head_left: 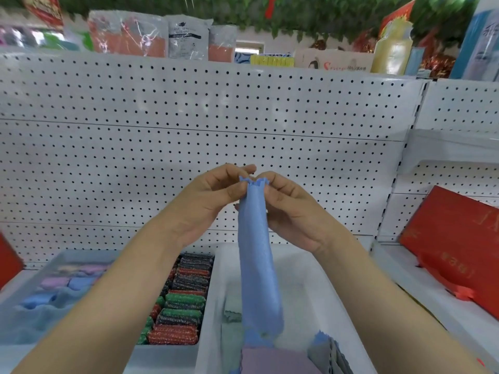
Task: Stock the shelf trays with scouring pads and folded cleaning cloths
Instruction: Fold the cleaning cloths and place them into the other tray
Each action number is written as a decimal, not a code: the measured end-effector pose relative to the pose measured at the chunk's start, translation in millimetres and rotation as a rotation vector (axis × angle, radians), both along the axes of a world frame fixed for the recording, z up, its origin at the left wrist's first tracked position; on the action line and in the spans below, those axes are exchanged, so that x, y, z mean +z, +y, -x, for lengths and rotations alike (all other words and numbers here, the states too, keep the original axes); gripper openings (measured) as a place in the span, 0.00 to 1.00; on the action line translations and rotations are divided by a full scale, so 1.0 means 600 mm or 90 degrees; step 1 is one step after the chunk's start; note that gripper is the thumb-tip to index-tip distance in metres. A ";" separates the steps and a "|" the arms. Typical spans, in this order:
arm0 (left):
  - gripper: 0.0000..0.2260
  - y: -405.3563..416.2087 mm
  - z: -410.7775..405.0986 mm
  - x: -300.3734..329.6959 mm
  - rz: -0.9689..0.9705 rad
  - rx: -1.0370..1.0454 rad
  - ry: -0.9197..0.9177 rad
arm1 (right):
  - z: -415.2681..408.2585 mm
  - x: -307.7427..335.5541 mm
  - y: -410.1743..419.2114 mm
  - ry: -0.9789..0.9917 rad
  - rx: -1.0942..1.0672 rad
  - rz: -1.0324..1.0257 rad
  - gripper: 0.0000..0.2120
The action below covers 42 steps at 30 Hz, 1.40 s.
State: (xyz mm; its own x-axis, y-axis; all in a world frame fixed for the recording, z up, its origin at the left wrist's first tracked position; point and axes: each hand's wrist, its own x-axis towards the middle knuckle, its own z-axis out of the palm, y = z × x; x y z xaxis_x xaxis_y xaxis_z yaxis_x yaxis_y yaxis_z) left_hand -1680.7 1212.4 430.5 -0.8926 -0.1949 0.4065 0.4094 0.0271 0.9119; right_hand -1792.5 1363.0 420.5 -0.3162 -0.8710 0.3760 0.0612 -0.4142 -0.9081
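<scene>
Pegboard (189,130) fills mid-frame; left hand (208,201) and right hand (291,211) pinch a blue cloth (256,265) hanging over the white tray (337,279), scouring pads (183,300) lower left, red box (456,247) right.

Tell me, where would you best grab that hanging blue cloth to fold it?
Probably its free bottom edge, from below. Both hands, left hand and right hand, already pinch the top edge of the blue cloth, so it hangs as a narrow strip over the white tray.
</scene>
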 end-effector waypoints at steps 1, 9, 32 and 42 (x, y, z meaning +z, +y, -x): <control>0.09 -0.001 0.000 -0.002 -0.018 -0.018 -0.007 | -0.004 -0.001 -0.002 -0.017 0.017 -0.002 0.11; 0.22 -0.006 -0.008 0.004 -0.090 0.049 -0.088 | -0.002 -0.008 -0.020 -0.049 -0.096 -0.019 0.02; 0.07 -0.001 0.044 0.035 0.002 0.212 -0.121 | 0.018 -0.190 0.035 0.149 -0.205 -0.278 0.08; 0.09 -0.007 0.050 0.018 0.013 0.165 -0.159 | 0.009 -0.132 0.015 -0.001 -0.115 -0.232 0.12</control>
State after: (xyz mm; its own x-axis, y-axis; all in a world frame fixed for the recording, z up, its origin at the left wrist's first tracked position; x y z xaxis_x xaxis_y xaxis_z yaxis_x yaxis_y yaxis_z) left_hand -1711.0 1208.1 441.4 -0.8872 -0.4216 0.1874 0.1506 0.1192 0.9814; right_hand -1798.2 1371.7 341.2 -0.4770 -0.8773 0.0519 0.0191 -0.0693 -0.9974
